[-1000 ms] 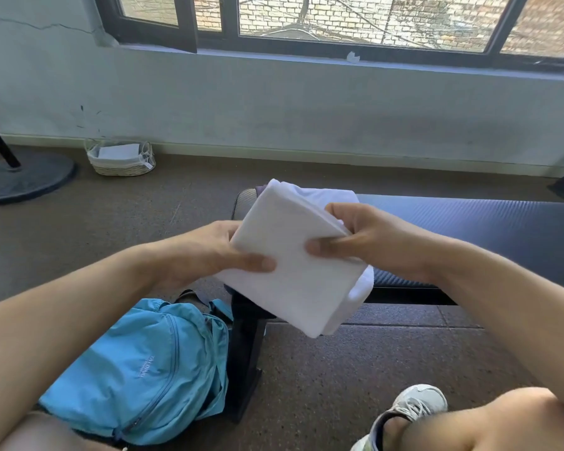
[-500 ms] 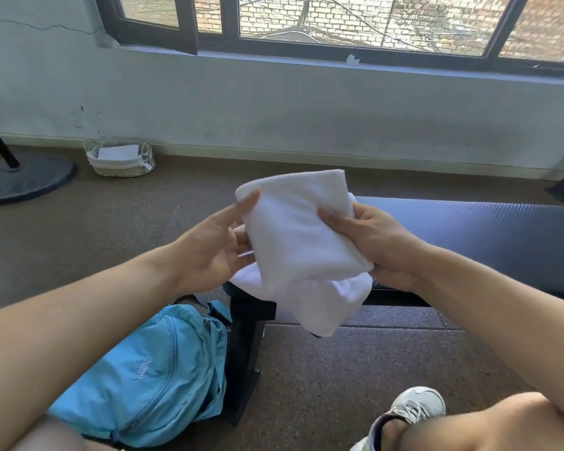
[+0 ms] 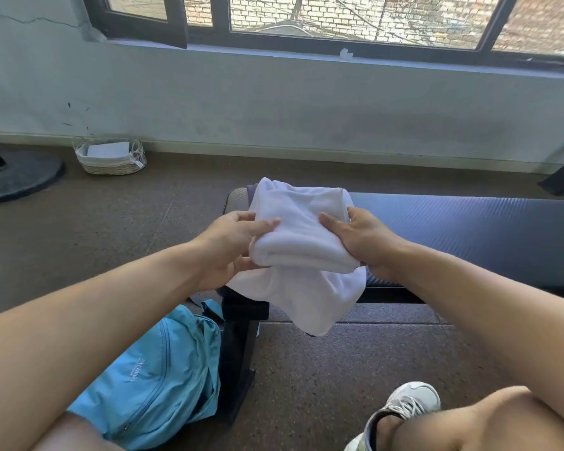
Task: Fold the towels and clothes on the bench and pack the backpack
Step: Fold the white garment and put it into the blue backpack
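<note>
While both hands hold it above the near end of the surface (image 3: pixel 469 229), I see the white towel (image 3: pixel 302 242) folded into a thick bundle, with a looser layer hanging below the fold toward the floor. The left hand (image 3: pixel 228 245) grips the towel's left edge: its thumb lies across the top layer and its fingers (image 3: pixel 241 263) curl underneath. The right hand (image 3: pixel 360 242) grips the right edge in the same way, thumb on top, the other digits hidden beneath the cloth. A small dark strip of another item shows behind the towel on the surface; I cannot tell what it is. The blue backpack (image 3: pixel 163 379) lies on the floor to the lower left, beside the black leg (image 3: pixel 238 353) of the surface, well apart from the towel. A woven basket (image 3: pixel 111 161) stands by the wall at the far left, next to a round black base (image 3: pixel 13 177). A white shoe (image 3: pixel 407 405) appears at the lower right, near my bare knee.
</note>
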